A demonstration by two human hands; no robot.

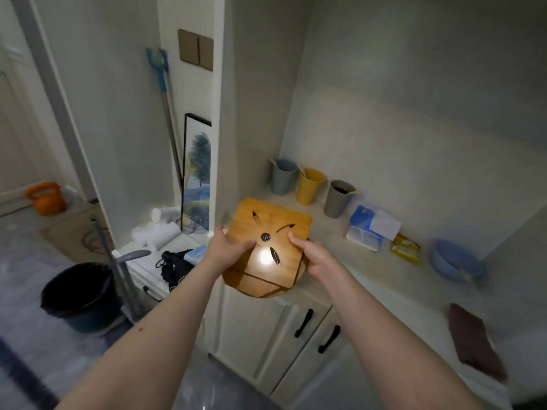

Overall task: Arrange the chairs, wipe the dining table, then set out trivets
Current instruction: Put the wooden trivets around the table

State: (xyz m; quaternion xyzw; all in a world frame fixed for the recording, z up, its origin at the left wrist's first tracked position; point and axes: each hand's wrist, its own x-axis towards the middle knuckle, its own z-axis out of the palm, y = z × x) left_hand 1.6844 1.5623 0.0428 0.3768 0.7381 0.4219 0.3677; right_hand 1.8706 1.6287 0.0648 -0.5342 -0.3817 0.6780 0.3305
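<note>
- On the counter (367,279), three cups are standing in a row along the back wall behind the trivets (268,247): a blue-grey cup (283,177) and a yellow cup (309,187), each with a utensil handle sticking out, and a grey cup (339,199) with something dark inside.
- Farther right of the trivets, a tissue pack (370,229) is showing a white sheet, and a blue bowl (455,260) is holding a spoon-like utensil.
- A dark bin (78,294) is sitting on the floor, left of the trivets.
- You are holding a stack of wooden trivets at the counter's front-left corner; the top one is a rounded square with leaf-shaped cutouts, tilted up toward you, its far edge pointing toward the cups. It shows no clear long axis.
- Your left hand (229,247) is gripping the stack's left edge, fingers lying across the top face.
- Your right hand (310,257) is gripping the right edge, thumb on top; the stack is sitting between both hands.
- A brown cloth (473,341) is lying on the counter, well right of the trivets.
</note>
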